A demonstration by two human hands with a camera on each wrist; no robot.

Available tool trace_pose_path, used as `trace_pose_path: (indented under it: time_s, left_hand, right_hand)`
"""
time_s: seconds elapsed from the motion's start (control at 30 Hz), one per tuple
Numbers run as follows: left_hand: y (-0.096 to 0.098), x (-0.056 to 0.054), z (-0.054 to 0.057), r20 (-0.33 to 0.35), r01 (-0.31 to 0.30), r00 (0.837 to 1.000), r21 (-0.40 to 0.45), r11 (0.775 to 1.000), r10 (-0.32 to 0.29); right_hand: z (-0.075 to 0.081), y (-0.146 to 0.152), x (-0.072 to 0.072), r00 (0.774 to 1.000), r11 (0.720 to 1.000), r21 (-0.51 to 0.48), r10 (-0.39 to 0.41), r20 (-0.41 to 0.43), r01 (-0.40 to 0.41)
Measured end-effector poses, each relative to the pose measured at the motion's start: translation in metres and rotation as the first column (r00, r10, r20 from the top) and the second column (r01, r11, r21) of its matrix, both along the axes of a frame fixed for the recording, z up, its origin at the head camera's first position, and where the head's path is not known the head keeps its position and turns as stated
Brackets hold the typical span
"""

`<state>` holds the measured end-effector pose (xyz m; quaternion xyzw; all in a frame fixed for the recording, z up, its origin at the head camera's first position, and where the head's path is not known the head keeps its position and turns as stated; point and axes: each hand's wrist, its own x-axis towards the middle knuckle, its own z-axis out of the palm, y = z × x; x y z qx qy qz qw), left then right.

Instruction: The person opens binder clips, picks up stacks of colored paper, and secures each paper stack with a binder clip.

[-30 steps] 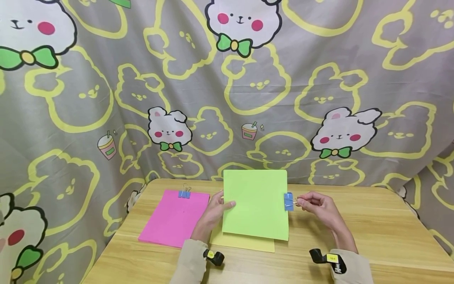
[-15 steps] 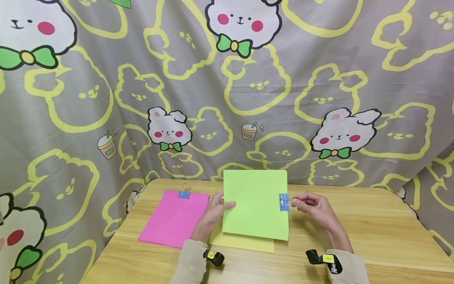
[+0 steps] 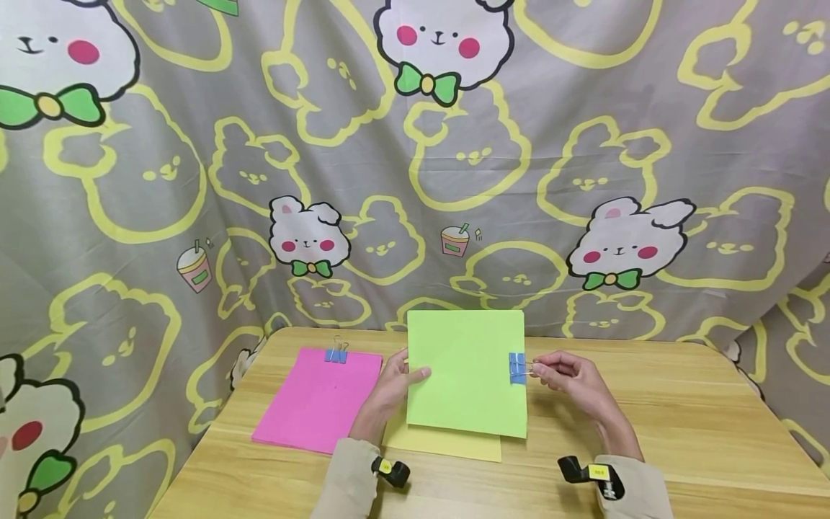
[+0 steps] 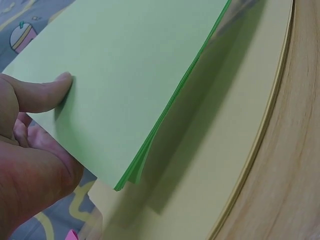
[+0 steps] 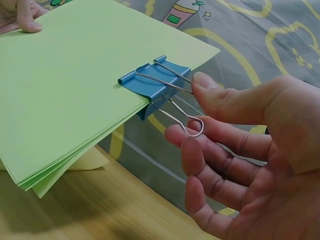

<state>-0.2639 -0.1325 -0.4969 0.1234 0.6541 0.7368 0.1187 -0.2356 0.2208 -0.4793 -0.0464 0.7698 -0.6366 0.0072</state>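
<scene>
A stack of light green paper [image 3: 467, 367] is raised over the table, its lower corner sheets slightly fanned. My left hand [image 3: 389, 386] grips its left edge, thumb on the front and fingers behind. On the right edge sits a blue binder clip [image 5: 155, 82], its body over the sheets. My right hand [image 3: 580, 378] holds the clip by its wire handles: the right wrist view has the thumb at the upper wire and fingertips at the lower loop [image 5: 192, 127]. Beneath the green stack lies a pile of pale yellow paper [image 4: 240, 135], partly covered.
To the left, a stack of pink paper [image 3: 318, 404] lies on the wooden table [image 3: 700, 432], with another blue binder clip [image 3: 336, 356] on its top edge. A grey patterned curtain [image 3: 493, 180] hangs behind the table.
My right hand has moved a little left, bringing the binder clip from the green stack's right edge further in over the sheets. My left hand and the stack stay almost still.
</scene>
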Motion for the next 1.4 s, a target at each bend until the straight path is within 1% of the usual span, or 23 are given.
trace_pose_path:
  time_s: [0.13,0.37,0.57,0.77,0.9,1.0,1.17,1.3,1.4]
  left_hand:
    - [0.000,0.000,-0.001,-0.001,-0.001,1.000,-0.006,1.000,0.001]
    - [-0.003,-0.003,-0.003,0.004,-0.007,1.000,0.004,1.000,0.007]
    - [-0.004,-0.004,-0.002,0.002,0.008,1.000,0.005,1.000,-0.008]
    - [-0.005,-0.004,-0.003,0.007,0.024,1.000,0.004,1.000,-0.024]
    - [-0.004,-0.004,-0.002,0.013,0.047,0.999,0.013,0.999,-0.047]
    - [-0.003,-0.004,-0.001,0.024,0.058,0.998,0.027,0.998,-0.058]
    - [-0.003,-0.003,0.001,0.046,0.037,0.998,0.065,0.997,-0.040]
    - [-0.003,-0.003,0.006,0.018,0.041,0.999,0.063,0.997,-0.042]
    - [-0.002,-0.001,0.012,-0.007,0.040,0.999,0.030,0.999,-0.040]
  right_hand:
    - [-0.001,0.000,0.000,1.000,1.000,0.003,0.009,0.020,-0.009]
    - [-0.002,0.001,0.000,0.996,0.996,-0.019,0.084,0.016,-0.084]
    - [-0.003,0.003,0.000,0.992,0.993,-0.023,0.120,0.023,-0.120]
    - [-0.001,0.005,0.001,0.990,0.990,-0.015,0.137,0.023,-0.137]
    - [0.000,0.005,0.002,0.993,0.994,-0.006,0.112,0.039,-0.112]
    - [0.001,0.005,0.002,0.995,0.996,-0.019,0.086,0.051,-0.085]
    - [0.004,0.004,0.004,0.998,0.997,-0.045,0.057,0.033,-0.056]
    - [0.009,0.006,0.005,1.000,0.999,-0.037,0.010,0.008,-0.010]
    - [0.011,0.008,0.006,1.000,1.000,-0.010,-0.003,-0.013,0.003]
